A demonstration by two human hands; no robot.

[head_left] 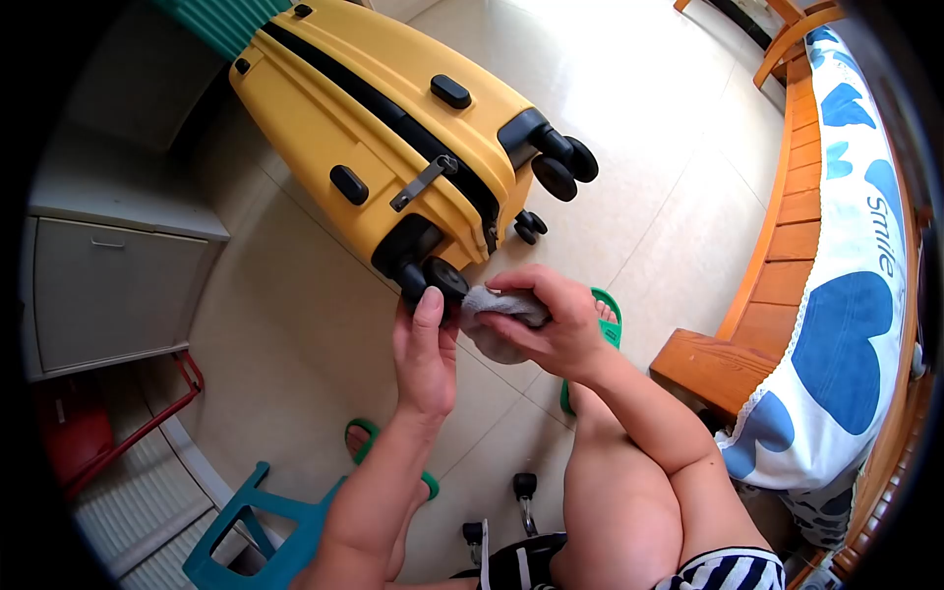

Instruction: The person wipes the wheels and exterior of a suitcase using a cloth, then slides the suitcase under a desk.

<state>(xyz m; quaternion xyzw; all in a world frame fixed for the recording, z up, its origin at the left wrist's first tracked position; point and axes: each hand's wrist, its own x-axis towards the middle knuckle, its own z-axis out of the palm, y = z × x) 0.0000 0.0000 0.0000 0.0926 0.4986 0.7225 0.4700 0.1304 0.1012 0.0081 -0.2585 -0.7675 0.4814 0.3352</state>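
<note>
A yellow suitcase [324,128] with a black zip band lies tilted at the upper left, its wheels toward me. My left hand [427,354] is closed around the black wheel [445,277] at the suitcase's near corner, thumb on top. My right hand [556,320] grips a grey cloth [499,334], bunched between thumb and fingers, right beside that wheel. The cloth's edge meets the wheel's right side. Two more wheel pairs [557,169] show at the suitcase's right end.
A grey cabinet [118,285] stands at the left, a teal stool [221,536] at the lower left. On the right is a wooden bench [787,246] with a blue-and-white cover [836,344]. Green slippers [607,324] are on my feet on the tiled floor [285,324].
</note>
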